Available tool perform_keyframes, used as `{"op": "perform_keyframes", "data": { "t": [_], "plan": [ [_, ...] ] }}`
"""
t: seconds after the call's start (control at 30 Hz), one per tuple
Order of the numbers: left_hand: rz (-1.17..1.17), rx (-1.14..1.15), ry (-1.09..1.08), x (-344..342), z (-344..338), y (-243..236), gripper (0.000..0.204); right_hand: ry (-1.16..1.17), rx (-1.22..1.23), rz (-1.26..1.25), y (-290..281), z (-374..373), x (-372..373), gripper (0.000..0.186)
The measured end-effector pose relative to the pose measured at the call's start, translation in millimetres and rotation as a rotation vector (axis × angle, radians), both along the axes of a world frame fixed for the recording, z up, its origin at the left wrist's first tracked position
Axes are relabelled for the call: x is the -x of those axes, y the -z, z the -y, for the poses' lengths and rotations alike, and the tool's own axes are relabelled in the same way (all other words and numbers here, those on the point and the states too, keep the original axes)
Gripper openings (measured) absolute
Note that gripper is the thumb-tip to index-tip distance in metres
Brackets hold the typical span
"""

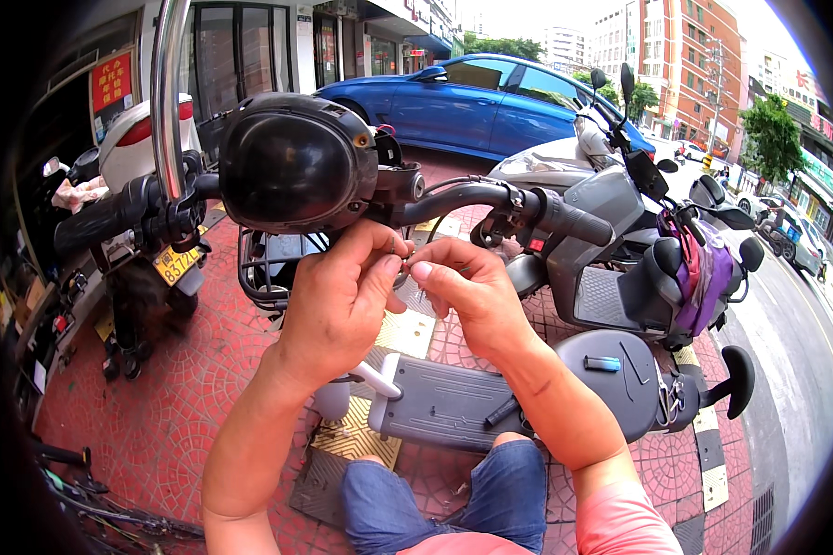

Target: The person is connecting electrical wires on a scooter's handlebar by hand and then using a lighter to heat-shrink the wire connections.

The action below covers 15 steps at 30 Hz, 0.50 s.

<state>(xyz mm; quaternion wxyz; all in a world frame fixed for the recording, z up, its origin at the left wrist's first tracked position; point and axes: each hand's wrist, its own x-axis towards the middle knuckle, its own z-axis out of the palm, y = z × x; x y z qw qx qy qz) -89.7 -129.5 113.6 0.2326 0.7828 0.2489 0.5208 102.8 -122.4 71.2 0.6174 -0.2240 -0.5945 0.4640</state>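
My left hand (pixel 338 301) and my right hand (pixel 477 291) meet fingertip to fingertip just below the black, rounded headlamp housing (pixel 296 162) of a small electric scooter. Thumb and forefinger are pinched together on each side. Between them is a tiny, partly metallic piece (pixel 404 261), too small to name and mostly covered by the fingers. The scooter's handlebar (pixel 463 196) runs behind the hands, its grip (pixel 574 222) to the right. Below my right forearm lie the grey footboard (pixel 435 398) and the dark seat (pixel 588 407).
On the seat rest a small blue object (pixel 602 363) and a black hex key (pixel 635 363). A black-handled tool (pixel 503 412) lies on the footboard. A grey scooter (pixel 611 277) stands at right, a blue car (pixel 491 102) behind, and a white scooter (pixel 148 134) at left.
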Motion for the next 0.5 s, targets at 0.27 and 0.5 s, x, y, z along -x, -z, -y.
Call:
{"op": "perform_keyframes", "data": {
  "t": [0.27, 0.5],
  "plan": [
    [-0.006, 0.024, 0.017, 1.0, -0.7, 0.0, 0.01, 0.023, 0.026, -0.006, 0.9, 0.0, 0.4, 0.021],
    [0.028, 0.118, 0.031, 3.3, -1.6, 0.2, 0.012, -0.167, 0.09, -0.141, 0.6, 6.1, -9.7, 0.03]
  ]
}}
